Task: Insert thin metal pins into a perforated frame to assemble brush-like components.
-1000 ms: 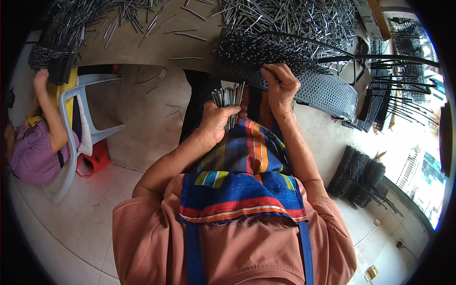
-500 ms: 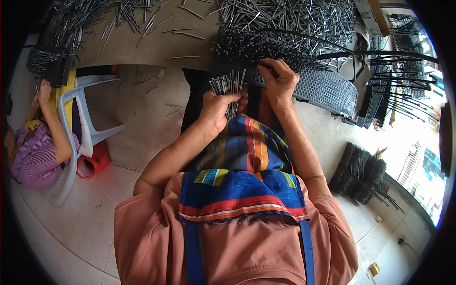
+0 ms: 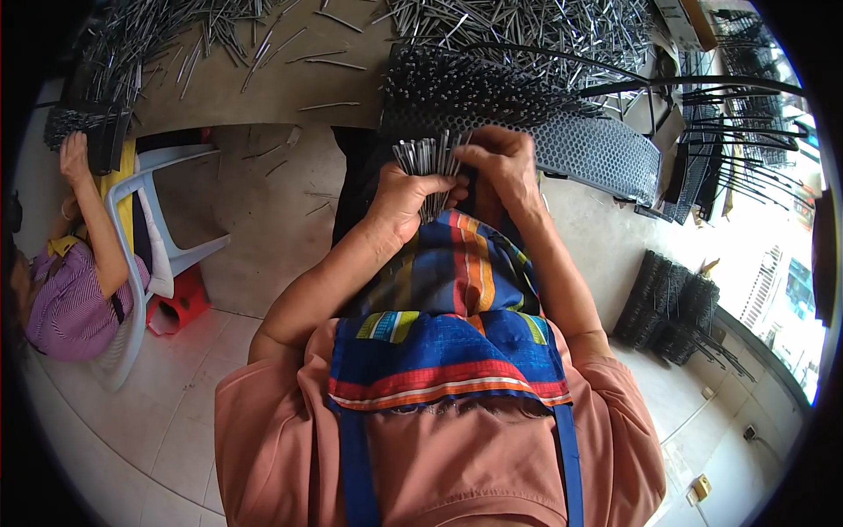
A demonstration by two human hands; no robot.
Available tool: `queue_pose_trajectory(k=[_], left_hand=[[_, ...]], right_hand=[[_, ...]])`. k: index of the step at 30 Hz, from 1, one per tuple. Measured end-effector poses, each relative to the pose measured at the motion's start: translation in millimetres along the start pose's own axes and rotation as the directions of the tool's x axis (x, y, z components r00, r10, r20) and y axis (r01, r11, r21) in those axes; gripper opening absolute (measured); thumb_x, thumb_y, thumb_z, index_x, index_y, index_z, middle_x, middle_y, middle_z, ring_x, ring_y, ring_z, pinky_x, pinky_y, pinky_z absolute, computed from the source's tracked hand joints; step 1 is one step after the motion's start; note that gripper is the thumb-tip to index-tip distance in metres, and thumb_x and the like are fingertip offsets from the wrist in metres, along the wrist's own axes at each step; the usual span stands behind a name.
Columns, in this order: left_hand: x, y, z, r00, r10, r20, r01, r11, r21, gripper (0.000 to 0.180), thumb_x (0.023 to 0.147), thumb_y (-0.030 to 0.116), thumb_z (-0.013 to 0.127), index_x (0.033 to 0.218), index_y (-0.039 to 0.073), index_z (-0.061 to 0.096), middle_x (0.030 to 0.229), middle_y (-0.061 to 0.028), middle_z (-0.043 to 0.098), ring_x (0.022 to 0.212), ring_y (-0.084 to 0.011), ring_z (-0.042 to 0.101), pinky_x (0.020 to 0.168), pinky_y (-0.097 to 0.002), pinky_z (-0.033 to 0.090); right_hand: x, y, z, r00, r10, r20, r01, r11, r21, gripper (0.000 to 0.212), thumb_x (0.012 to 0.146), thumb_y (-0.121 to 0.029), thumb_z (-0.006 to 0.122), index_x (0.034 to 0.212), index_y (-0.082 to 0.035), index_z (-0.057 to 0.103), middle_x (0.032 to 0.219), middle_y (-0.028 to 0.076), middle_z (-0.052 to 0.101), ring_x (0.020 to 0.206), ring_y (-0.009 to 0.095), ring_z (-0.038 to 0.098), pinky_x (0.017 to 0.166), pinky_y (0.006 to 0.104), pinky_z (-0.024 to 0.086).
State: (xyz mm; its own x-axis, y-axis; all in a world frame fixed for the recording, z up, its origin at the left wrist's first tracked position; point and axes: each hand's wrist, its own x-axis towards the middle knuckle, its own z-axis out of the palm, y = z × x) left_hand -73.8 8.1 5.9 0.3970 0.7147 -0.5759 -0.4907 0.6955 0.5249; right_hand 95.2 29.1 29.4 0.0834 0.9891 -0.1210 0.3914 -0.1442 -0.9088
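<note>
A bundle of thin metal rods [image 3: 425, 158] stands in my left hand [image 3: 399, 204], its fingers wrapped round the rods above my lap. At the bundle's right side my right hand [image 3: 507, 172] pinches at the top of a rod with thumb and fingers; slight blur hides the exact grip. Just beyond both hands sits a long black perforated rack [image 3: 597, 158]. Many rods stand upright in the holes of its left and far part, while bare holes show along its near right part. A striped blue and orange cloth [image 3: 474, 263] covers my lap.
Loose rods [image 3: 527, 31] lie heaped on the table [image 3: 342, 88] behind the rack. At the left, a co-worker [image 3: 79, 290] on a pale plastic chair [image 3: 132, 198] reaches to another rod-filled rack [image 3: 110, 132]. Black wire racks [image 3: 746, 132] and dark bundles [image 3: 667, 307] stand at the right.
My right hand has come back from the rack's near edge to the bundle in my left hand. The co-worker's hand has risen slightly to the rack there.
</note>
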Motion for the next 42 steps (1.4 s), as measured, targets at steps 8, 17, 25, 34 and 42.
queue_pose_trajectory(k=[8,17,25,34,42], left_hand=[[-8.9,-6.4,1.1,0.987,-0.054,-0.152,0.047,0.998,-0.047,0.015,0.086,0.001,0.063,0.101,0.001,0.067,0.085,-0.0128,0.071,0.068,-0.0222,0.07,0.059,-0.0322,0.058],[-27.0,-21.4,-1.8,0.984,-0.104,-0.144,0.112,0.993,0.046,0.017,0.079,-0.006,0.063,0.095,-0.004,0.068,0.083,-0.0147,0.072,0.066,-0.0203,0.07,0.056,-0.0286,0.055],[-20.3,-17.6,5.2,0.984,-0.045,-0.172,0.053,0.998,0.044,0.017,0.078,-0.007,0.065,0.095,-0.003,0.068,0.083,-0.0147,0.072,0.065,-0.0203,0.069,0.055,-0.0286,0.055],[-11.1,-13.9,9.9,0.988,-0.041,-0.15,0.04,0.999,-0.014,0.017,0.08,-0.007,0.063,0.095,-0.003,0.067,0.084,-0.0154,0.071,0.068,-0.0218,0.069,0.058,-0.0305,0.056],[-2.7,-11.3,9.1,0.994,-0.012,-0.112,0.008,0.999,-0.04,0.015,0.082,-0.004,0.063,0.097,-0.002,0.067,0.085,-0.014,0.071,0.07,-0.0216,0.07,0.059,-0.0314,0.056]], right_hand=[[3.7,2.0,-11.9,0.965,0.225,-0.134,-0.141,0.878,0.458,0.004,0.085,-0.005,0.069,0.084,-0.001,0.069,0.063,-0.004,0.058,0.052,0.002,0.042,0.048,0.0187,0.03],[19.2,12.2,-13.9,0.883,-0.252,-0.396,0.33,0.933,0.142,0.009,0.077,0.006,0.071,0.083,0.0,0.069,0.075,-0.002,0.061,0.067,0.003,0.051,0.061,0.0184,0.041],[21.2,16.5,-9.0,0.903,-0.314,-0.295,0.308,0.949,-0.066,0.011,0.075,0.006,0.072,0.084,0.001,0.07,0.074,0.001,0.062,0.064,0.004,0.053,0.058,0.0187,0.041],[23.6,8.6,-9.4,0.877,-0.429,-0.214,0.344,0.874,-0.342,0.01,0.077,0.0,0.072,0.087,-0.002,0.073,0.072,0.007,0.065,0.062,0.012,0.061,0.057,0.024,0.046],[22.5,3.0,-12.3,0.902,-0.421,-0.096,0.35,0.843,-0.407,0.009,0.076,-0.015,0.074,0.081,-0.007,0.072,0.077,0.011,0.067,0.066,0.028,0.066,0.059,0.0341,0.05]])
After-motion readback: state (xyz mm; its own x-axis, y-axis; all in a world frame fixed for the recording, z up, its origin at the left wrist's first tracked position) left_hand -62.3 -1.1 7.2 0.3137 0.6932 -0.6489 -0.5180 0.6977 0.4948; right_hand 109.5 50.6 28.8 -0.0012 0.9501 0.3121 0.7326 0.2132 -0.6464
